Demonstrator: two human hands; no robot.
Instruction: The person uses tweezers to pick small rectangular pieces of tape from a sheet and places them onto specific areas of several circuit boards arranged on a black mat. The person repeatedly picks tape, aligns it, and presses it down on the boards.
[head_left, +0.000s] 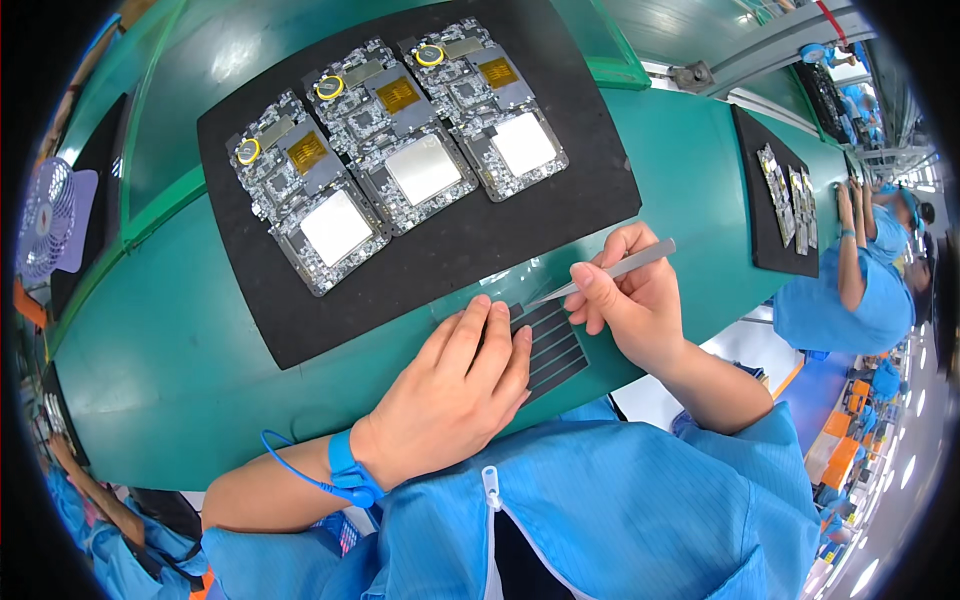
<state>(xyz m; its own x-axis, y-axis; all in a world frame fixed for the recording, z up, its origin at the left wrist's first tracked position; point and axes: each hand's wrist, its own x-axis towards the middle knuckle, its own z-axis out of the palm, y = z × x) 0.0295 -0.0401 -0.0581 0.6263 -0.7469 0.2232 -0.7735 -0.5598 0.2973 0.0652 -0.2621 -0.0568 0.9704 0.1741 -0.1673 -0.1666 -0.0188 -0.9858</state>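
Observation:
My right hand [645, 305] pinches a pair of silver tweezers [628, 265] between thumb and fingers. The tweezer tips touch or hover just over the upper edge of a sheet of black strips [558, 355] with pale lines between them. My left hand [455, 385] lies over the left side of this sheet, fingers stretched out and pointing away from me, hiding part of it. Beyond both hands, three circuit boards [415, 170] lie side by side on a black mat [592, 150]. Each carries a silver plate, an amber patch and a yellow-rimmed round part.
The green tabletop [170, 370] runs under everything. A blue wrist strap [345, 460] with a cord circles my left wrist. On the right, another black mat [765, 235] bears several boards near a co-worker in blue [845, 300]. A fan [48, 215] stands far left.

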